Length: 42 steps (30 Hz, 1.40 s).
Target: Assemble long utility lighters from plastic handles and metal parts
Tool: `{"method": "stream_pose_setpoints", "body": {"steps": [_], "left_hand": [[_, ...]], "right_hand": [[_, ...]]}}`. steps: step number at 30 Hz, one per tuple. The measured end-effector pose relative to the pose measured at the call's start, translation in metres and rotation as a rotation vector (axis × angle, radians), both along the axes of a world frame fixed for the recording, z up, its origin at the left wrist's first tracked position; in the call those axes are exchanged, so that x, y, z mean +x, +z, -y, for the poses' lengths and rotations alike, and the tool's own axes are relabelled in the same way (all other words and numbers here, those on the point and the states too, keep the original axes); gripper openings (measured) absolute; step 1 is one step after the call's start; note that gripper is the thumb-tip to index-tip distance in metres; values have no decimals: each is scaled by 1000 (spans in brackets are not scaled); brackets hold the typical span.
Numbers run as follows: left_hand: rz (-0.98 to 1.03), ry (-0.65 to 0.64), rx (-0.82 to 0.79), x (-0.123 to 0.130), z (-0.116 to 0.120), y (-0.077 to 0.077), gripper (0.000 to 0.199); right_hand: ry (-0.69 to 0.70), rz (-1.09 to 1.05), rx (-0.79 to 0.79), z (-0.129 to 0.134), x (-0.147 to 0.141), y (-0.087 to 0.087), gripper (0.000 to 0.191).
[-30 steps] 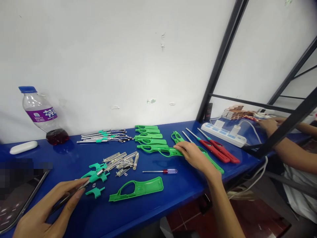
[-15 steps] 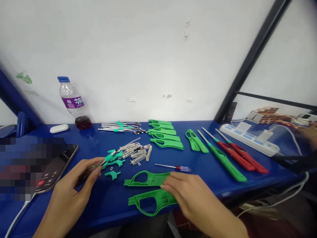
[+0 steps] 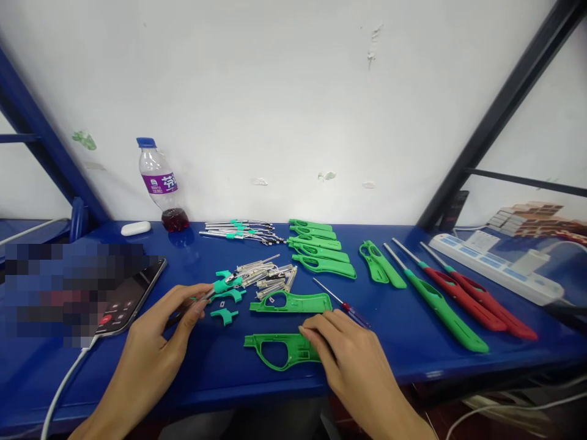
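My left hand (image 3: 165, 336) is closed in a pinch on a metal rod with a teal fitting (image 3: 224, 283) at its far end. Beside it lie loose teal pieces (image 3: 224, 315) and a pile of small clear parts with wires (image 3: 275, 278). My right hand (image 3: 342, 342) is closed over the right end of a green half shell (image 3: 279, 351) lying open side up near the table's front edge. Another green half shell (image 3: 302, 303) lies just behind it. A screwdriver (image 3: 351, 310) rests beyond my right fingers.
Green shells (image 3: 323, 266), metal rods with wires (image 3: 229, 234), a green lighter (image 3: 435, 305) and red lighters (image 3: 463, 299) lie on the blue table (image 3: 206, 379). A bottle (image 3: 160, 183), phone (image 3: 132, 299), white case (image 3: 136, 228) and power strip (image 3: 495, 269) stand around them.
The rear green half shell has moved back toward the clear parts, away from the front one. The screwdriver has turned to a slant. The view has shifted left.
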State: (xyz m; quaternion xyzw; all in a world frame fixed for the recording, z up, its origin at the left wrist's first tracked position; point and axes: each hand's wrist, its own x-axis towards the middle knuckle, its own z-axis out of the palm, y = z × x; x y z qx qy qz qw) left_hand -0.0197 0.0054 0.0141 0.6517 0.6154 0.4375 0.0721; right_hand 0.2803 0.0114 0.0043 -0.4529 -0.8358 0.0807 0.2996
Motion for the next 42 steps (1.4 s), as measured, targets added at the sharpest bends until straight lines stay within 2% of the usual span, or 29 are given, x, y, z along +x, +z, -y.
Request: {"method": "stream_pose_setpoints", "body": {"steps": [6,12,18,22,29,34,42], "left_hand": [[-67,-68,67,0,19,-6,24],[-227,-141,24,-7,46,-11,24],[-398,-162,-67,-13,48,-17,31],[-474,-100,-64,0,49,-16,37],[-386,-130,0,26,33,-18,30],[-255,-176,48,28,32,-12,27],[-196,-275,-33,28,33,-8,31]], "right_hand": [[12,-19,23,-4,-6,-10,25],[28,-77,-19,-5,0,-15,21],[25,-88,8,-7,1,-18,24],[19,-74,24,-6,0,-17,24],[17,-75,56,-5,-1,-19,25],[11,-73,50,-5,-1,-17,23],[13,-56,20,-5,-2,-14,22]]}}
